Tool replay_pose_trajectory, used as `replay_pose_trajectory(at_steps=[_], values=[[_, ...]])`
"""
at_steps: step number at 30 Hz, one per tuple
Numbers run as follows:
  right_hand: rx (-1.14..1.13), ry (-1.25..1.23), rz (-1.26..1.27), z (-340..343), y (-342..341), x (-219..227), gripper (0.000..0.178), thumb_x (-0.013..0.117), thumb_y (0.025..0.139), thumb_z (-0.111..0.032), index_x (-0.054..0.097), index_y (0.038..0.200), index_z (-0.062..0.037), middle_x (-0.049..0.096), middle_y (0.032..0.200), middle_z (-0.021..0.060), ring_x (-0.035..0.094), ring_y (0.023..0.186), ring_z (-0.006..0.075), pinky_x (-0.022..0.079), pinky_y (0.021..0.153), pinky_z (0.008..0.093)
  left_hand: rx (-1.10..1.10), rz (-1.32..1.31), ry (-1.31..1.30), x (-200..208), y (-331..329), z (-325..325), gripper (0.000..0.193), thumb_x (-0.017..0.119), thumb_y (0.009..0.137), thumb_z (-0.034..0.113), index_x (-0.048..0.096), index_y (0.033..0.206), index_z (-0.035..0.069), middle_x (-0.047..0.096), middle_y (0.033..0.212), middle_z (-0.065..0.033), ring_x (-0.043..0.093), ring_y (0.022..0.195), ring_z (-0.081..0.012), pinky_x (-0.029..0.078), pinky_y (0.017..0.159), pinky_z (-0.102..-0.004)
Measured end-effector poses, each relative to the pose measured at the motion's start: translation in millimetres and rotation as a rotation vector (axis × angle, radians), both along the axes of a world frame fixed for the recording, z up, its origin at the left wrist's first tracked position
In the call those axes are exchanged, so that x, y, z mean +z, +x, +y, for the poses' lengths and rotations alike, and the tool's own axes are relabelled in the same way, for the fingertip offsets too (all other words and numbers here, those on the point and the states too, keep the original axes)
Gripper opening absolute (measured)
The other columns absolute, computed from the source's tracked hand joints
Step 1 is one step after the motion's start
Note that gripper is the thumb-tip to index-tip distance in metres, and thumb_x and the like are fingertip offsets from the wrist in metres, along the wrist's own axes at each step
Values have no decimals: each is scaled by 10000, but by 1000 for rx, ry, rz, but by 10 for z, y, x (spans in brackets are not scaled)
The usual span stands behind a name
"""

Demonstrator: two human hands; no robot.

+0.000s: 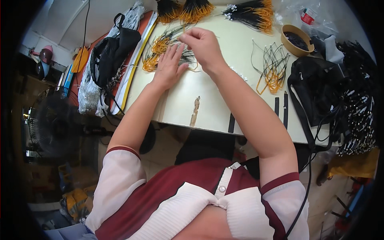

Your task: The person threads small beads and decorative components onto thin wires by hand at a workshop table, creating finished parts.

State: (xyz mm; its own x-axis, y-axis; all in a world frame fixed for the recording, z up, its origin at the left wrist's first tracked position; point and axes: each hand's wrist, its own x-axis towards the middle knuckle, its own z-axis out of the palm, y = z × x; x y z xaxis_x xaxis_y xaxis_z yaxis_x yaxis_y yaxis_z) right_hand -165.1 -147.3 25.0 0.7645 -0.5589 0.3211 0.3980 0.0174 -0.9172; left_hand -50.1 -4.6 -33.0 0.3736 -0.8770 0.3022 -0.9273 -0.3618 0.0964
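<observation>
Cord pile (151,64) lay partly under my left hand (169,69), fingers nearly straight, slightly spread. Right hand (206,47) beside pile, fingertips drawn narrow; couldn't tell whether closed on strand. Bundles (256,15) beyond pile looked finished; pile's loose strands seemingly left. Yellow-edged board (137,60) hemmed pile's left; room lay nearer, toward table edge (212,129).

Pale worktable (178,108), beige tiled floor (160,155), whitish wall (60,18), 1 dark fan (56,124) at left
</observation>
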Motion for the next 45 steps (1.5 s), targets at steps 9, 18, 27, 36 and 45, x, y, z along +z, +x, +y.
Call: replay_pose_trajectory(at_steps=[9, 18, 27, 36, 45], values=[[-116, -427, -21, -390, -2038, 676, 100, 655, 912, -52, 700, 971, 16, 628, 1027, 69, 595, 839, 127, 472, 766, 254, 112, -84, -31, -7, 576, -42, 498, 604, 948, 248, 509, 1395, 53, 469, 1461, -200, 423, 1358, -391, 338, 1137, -439], [-525, -1005, 608, -304, -3437, -189, 125, 704, 787, 53, 681, 901, 6, 563, 1196, 107, 601, 857, 219, 494, 782, 319, -247, 321, -459, 374, -959, -371, 219, 660, 901, 88, 700, 1110, 37, 674, 1159, -129, 631, 1109, -298, 481, 957, -354], [-594, -1046, 689, -236, -3616, -72, 212, 677, 763, 39, 672, 966, -22, 614, 1157, 110, 580, 1017, 300, 462, 894, 379, -212, 561, -413, 376, -1539, -450, 203, 659, 863, 60, 726, 1054, 62, 672, 1082, -88, 632, 1036, -238, 482, 894, -326], [-677, -1116, 526, -216, -2291, -337, 115, 727, 768, -77, 665, 865, -82, 605, 907, 76, 580, 955, 279, 437, 830, 398, -335, 207, -126, 265, -1549, -1041, 78, 712, 830, 135, 703, 890, 86, 656, 1062, -52, 513, 1175, -295, 365, 1019, -442], [-571, -1093, 620, -95, -2390, -501, 175, 720, 773, -63, 617, 913, -84, 564, 966, 66, 545, 985, 275, 384, 866, 403, -325, 270, -239, 379, -1358, -609, 85, 719, 788, 82, 689, 865, 101, 627, 1061, -35, 487, 1193, -285, 336, 1032, -451]])
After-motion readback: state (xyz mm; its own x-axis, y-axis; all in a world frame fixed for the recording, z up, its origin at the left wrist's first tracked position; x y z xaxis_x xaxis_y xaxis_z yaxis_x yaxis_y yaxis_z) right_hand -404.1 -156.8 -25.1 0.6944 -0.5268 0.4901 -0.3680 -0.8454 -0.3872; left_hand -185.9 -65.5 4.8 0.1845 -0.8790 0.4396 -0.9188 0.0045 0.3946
